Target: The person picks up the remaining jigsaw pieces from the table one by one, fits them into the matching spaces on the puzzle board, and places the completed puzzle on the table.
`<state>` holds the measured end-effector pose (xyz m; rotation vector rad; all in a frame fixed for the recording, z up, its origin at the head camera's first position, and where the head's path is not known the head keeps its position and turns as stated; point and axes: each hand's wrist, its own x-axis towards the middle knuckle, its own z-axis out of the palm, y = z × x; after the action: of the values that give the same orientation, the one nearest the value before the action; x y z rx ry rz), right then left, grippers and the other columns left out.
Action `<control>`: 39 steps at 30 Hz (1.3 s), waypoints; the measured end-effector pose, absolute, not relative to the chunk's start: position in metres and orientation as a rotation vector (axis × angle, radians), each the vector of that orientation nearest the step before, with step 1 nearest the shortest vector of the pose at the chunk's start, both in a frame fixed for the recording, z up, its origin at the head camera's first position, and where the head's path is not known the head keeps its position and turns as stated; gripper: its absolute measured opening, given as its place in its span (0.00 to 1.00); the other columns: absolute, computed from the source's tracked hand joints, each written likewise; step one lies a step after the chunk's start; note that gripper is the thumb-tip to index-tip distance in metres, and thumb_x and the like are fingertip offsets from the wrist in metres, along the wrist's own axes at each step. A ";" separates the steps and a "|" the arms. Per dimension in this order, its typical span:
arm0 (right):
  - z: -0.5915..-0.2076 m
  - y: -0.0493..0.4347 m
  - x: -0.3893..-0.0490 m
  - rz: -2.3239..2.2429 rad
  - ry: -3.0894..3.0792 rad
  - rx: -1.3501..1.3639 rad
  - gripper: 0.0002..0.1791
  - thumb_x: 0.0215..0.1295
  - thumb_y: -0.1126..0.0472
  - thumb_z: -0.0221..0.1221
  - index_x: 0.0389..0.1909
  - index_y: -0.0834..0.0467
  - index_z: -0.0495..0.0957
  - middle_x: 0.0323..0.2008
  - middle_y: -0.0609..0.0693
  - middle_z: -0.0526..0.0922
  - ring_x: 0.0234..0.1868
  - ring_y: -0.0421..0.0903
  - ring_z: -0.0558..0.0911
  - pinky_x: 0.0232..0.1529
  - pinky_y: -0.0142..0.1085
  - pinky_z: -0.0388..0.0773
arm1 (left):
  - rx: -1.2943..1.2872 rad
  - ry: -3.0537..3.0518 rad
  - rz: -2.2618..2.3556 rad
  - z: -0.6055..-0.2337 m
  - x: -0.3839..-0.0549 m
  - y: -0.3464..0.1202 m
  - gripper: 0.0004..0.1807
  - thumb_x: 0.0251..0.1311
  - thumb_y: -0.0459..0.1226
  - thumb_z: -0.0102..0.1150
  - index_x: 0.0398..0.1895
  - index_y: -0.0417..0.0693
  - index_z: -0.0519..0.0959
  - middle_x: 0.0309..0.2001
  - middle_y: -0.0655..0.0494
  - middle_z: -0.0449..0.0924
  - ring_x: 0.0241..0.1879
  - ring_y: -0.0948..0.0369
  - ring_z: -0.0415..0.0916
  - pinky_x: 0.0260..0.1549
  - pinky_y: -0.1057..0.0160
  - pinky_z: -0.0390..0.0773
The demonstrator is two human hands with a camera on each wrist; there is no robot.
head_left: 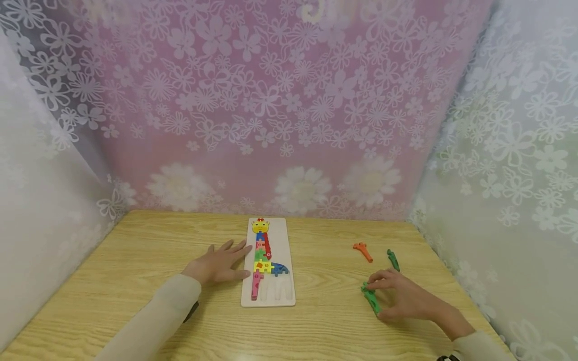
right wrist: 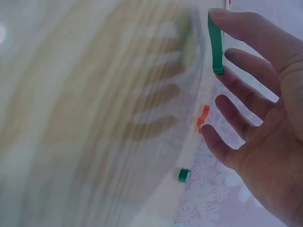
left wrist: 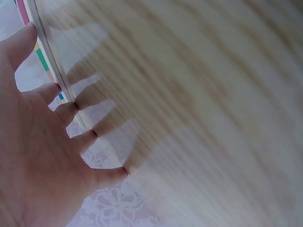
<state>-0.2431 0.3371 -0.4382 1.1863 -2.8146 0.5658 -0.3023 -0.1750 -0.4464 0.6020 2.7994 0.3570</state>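
A white puzzle board (head_left: 281,240) lies on the table with a giraffe of coloured pieces set in it: yellow head, red mane, blue rump, one pink leg (head_left: 256,287). Beside that leg, pale leg-shaped recesses show. My left hand (head_left: 220,263) rests with spread fingers at the board's left edge, thumb and fingertips against it. Over on the right, my right hand (head_left: 402,299) pinches a green puzzle piece (head_left: 372,302) lengthwise, thumb at one end and fingertips at the other. The same green piece (right wrist: 216,45) stands between thumb and finger in the right wrist view.
Beyond my right hand lie an orange puzzle piece (head_left: 363,251) and a dark green puzzle piece (head_left: 393,259). The wooden table (head_left: 325,281) meets a pink flowered curtain (head_left: 289,125) at the back, with pale flowered cloth on both sides.
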 end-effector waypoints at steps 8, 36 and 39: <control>-0.436 0.316 -0.249 0.647 -2.854 1.117 0.30 0.56 0.45 0.76 0.59 0.53 0.85 0.57 0.48 0.79 0.57 0.51 0.75 0.50 0.46 0.81 | 0.589 2.800 0.345 -0.447 -0.303 -0.175 0.47 0.68 0.70 0.48 0.84 0.65 0.50 0.85 0.58 0.46 0.84 0.41 0.41 0.75 0.23 0.40; -0.433 0.221 -0.271 0.778 -2.743 1.281 0.28 0.57 0.51 0.76 0.59 0.53 0.85 0.56 0.45 0.78 0.58 0.45 0.72 0.56 0.47 0.78 | 0.567 2.805 0.362 -0.450 -0.304 -0.174 0.47 0.66 0.71 0.47 0.84 0.67 0.52 0.85 0.58 0.47 0.84 0.41 0.41 0.76 0.24 0.40; -0.432 0.214 -0.272 0.792 -2.742 1.293 0.28 0.57 0.51 0.76 0.60 0.53 0.85 0.57 0.45 0.78 0.58 0.44 0.71 0.57 0.46 0.78 | 0.559 2.816 0.356 -0.450 -0.304 -0.175 0.47 0.66 0.71 0.48 0.84 0.67 0.52 0.85 0.58 0.48 0.84 0.42 0.42 0.76 0.24 0.41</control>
<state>-0.2718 0.2143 -0.4321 1.2928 -2.7422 0.7925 -0.3043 -0.1746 -0.4500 0.5594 2.8157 0.3558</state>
